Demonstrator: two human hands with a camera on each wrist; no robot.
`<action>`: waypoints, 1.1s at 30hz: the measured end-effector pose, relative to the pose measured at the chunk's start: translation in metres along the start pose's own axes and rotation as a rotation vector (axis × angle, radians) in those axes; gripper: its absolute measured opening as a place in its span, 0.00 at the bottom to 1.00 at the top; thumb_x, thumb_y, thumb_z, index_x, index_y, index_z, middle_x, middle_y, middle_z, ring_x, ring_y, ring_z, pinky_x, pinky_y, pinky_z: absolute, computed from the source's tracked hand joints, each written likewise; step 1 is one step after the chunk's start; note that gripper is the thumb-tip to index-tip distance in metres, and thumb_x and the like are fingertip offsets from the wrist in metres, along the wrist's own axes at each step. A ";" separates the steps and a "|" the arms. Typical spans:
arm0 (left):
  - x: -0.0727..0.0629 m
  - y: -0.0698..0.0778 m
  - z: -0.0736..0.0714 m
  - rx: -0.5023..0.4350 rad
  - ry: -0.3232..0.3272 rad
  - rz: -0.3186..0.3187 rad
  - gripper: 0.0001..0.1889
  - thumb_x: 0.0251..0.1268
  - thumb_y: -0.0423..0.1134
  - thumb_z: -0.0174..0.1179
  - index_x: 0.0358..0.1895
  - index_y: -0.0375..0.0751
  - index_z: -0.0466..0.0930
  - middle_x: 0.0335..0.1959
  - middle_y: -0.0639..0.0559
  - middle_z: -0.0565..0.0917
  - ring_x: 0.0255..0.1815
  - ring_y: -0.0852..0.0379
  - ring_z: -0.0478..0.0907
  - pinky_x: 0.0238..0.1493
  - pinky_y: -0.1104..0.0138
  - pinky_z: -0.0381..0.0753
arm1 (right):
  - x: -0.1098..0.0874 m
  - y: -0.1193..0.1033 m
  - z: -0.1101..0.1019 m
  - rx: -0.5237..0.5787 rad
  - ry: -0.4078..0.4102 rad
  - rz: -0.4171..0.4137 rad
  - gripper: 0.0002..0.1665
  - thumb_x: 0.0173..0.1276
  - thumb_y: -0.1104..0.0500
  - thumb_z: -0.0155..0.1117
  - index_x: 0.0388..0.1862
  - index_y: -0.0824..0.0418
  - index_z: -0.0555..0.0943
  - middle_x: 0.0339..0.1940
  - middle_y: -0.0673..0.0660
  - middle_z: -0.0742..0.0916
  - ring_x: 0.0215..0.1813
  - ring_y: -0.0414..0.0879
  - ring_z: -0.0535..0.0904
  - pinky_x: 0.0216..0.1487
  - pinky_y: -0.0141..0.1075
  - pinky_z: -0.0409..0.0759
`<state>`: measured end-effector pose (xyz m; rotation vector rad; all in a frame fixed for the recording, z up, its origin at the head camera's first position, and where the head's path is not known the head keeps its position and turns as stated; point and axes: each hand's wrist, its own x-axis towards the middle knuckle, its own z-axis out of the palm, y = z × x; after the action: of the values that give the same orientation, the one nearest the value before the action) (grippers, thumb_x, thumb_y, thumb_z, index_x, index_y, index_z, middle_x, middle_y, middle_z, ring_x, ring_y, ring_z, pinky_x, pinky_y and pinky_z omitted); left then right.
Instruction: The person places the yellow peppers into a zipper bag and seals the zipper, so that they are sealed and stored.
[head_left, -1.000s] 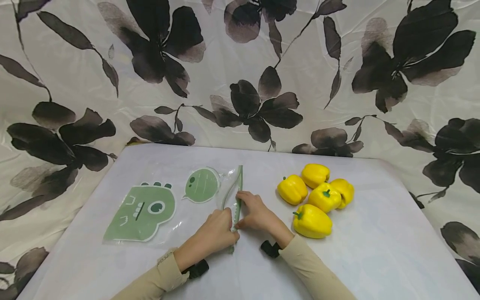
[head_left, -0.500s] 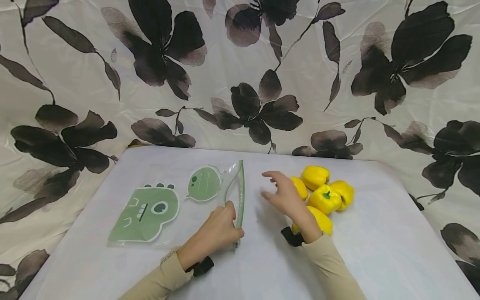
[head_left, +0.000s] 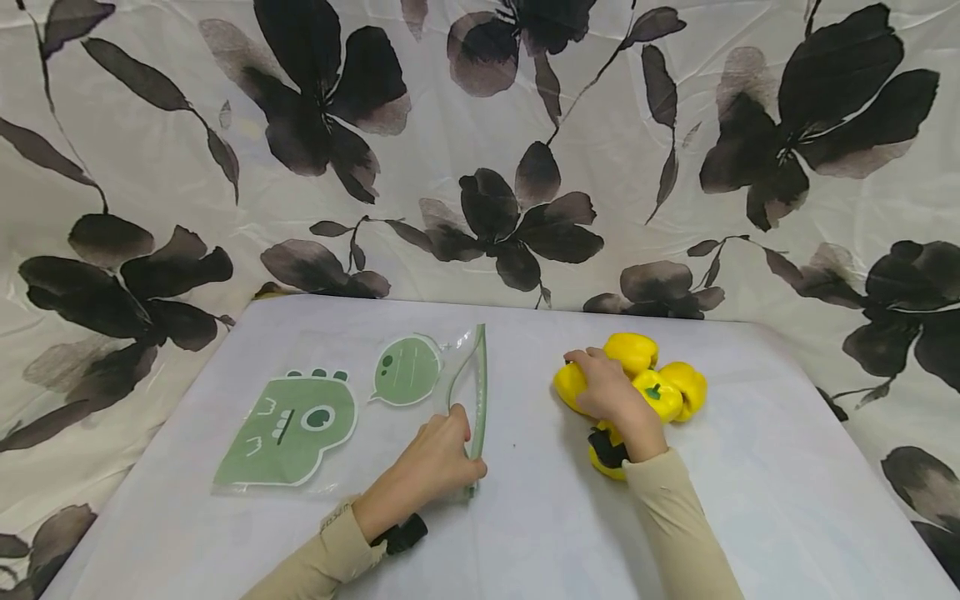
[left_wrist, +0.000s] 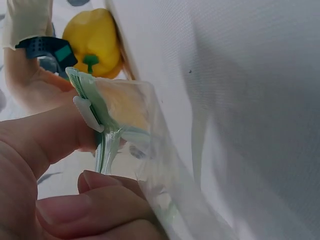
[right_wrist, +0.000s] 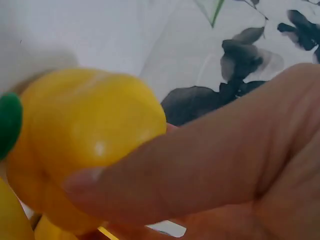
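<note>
A clear zip bag (head_left: 307, 425) with a green one-eyed monster print lies flat at the left of the table. Its green-edged mouth gapes at the right end. My left hand (head_left: 423, 454) holds the near corner of that mouth; in the left wrist view, the green zip strip (left_wrist: 102, 107) carries a small white tab (left_wrist: 87, 114) by the fingers. My right hand (head_left: 611, 396) is on the leftmost yellow bell pepper (head_left: 567, 386). The right wrist view shows the thumb (right_wrist: 135, 185) pressed along this pepper's side, with the other fingers mostly hidden behind it.
Several more yellow bell peppers (head_left: 630, 350) cluster around the right hand; the nearest one (head_left: 607, 468) is partly covered by the wrist camera (head_left: 606, 448). The white table (head_left: 517, 517) ends at a floral cloth (head_left: 420, 208) behind.
My right hand has let go of the bag's mouth and moved right to the leftmost bell pepper, which it now grips. The left hand stays at the bag's corner, having shifted slightly right.
</note>
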<state>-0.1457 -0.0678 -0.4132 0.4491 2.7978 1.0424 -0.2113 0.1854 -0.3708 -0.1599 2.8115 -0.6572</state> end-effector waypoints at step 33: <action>0.003 -0.001 -0.003 -0.022 -0.037 -0.017 0.17 0.46 0.32 0.68 0.36 0.33 0.69 0.16 0.53 0.66 0.12 0.60 0.60 0.14 0.69 0.59 | 0.022 -0.051 0.034 0.267 0.134 -0.332 0.44 0.46 0.56 0.78 0.65 0.57 0.73 0.51 0.60 0.78 0.50 0.54 0.74 0.53 0.50 0.74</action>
<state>-0.1490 -0.0694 -0.4114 0.4366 2.7502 1.0494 -0.2205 0.1219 -0.3825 -0.5589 2.8100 -1.1472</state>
